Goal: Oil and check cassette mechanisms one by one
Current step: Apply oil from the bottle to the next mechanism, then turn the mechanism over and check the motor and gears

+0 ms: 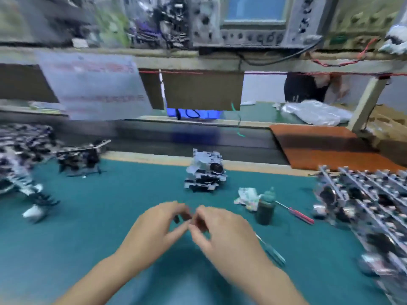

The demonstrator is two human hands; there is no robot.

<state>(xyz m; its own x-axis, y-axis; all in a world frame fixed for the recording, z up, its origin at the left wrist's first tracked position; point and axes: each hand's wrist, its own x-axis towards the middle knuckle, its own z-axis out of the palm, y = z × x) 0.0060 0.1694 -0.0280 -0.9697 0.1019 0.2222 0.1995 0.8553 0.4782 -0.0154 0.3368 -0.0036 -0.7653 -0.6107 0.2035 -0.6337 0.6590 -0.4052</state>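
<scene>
**Hands meet over the green tabletop, mechanisms set around them**

The left hand [154,225] and right hand [220,230] are brought together low in the middle of the view, fingertips nearly touching. The fingers [176,209] of both hands are curled inward; a small dark shape is glimpsed between them, but with the blur it cannot be told whether anything is pinched or what it is.

A short stack of cassette mechanisms [204,175] is seen beyond the fingertips, well apart from them, near the far edge of the green tabletop [110,205]. Its long axis cannot be judged. A rack of mechanisms [363,205] is laid out to the right in rows running away from the viewer, and a further pile [19,161] is spread at the left.

A dark oil bottle [266,208] is stood upright just right of the right hand, with a red-handled screwdriver [297,213] lying beside it and a blue-handled tool [273,253] partly hidden under the right wrist.

A hanging sheet [94,84] with red print is seen behind, too smeared to be read
</scene>
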